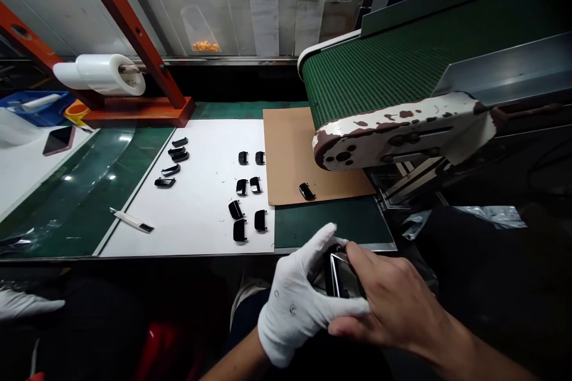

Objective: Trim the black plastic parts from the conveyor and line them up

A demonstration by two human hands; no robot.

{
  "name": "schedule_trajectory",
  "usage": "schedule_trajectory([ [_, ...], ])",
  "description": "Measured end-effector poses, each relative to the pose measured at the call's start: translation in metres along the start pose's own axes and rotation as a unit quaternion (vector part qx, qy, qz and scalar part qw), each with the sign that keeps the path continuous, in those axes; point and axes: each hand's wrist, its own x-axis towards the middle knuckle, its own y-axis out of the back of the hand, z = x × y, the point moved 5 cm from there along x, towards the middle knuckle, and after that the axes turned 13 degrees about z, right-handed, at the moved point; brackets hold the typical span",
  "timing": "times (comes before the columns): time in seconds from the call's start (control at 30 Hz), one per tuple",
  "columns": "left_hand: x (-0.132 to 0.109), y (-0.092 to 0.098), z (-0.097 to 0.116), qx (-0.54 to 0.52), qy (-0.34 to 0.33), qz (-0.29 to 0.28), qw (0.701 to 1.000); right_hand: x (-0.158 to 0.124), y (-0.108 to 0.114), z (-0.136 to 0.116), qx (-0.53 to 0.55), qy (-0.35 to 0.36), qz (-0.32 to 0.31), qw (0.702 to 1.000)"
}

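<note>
My left hand [297,297], in a white glove, is closed round a glossy black plastic part [342,277] just off the table's front edge. From the other side my bare right hand [393,294] grips the same part, its thumb and fingers at the edges. The glove and fingers hide much of the part. One small black piece [307,191] lies on the brown cardboard [288,155] beyond my hands. Several similar black pieces [239,230] rest on the white sheet [192,226] to the left, with another group [165,182] farther left.
A green conveyor belt [379,83] juts in from the right over the cardboard. A white-handled cutter [131,220] lies on the white sheet. At the back left, a wooden stand [147,108] bears a roll of clear film [109,74]. Another person's gloved hand [29,305] shows at lower left.
</note>
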Motion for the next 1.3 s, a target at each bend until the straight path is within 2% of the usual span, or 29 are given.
schedule_trajectory([
  [0.4,0.001,0.001,-0.003,0.019,0.041,0.035,0.998,0.000,-0.008,0.001,-0.055,0.059,0.004,0.997],
  [0.77,0.000,0.002,-0.009,0.035,0.041,0.046,0.997,-0.002,-0.017,0.005,-0.056,0.071,-0.026,0.996],
  [1.3,0.000,0.003,-0.016,0.033,0.072,0.062,0.995,-0.009,-0.023,0.005,-0.047,0.089,-0.007,0.995],
])
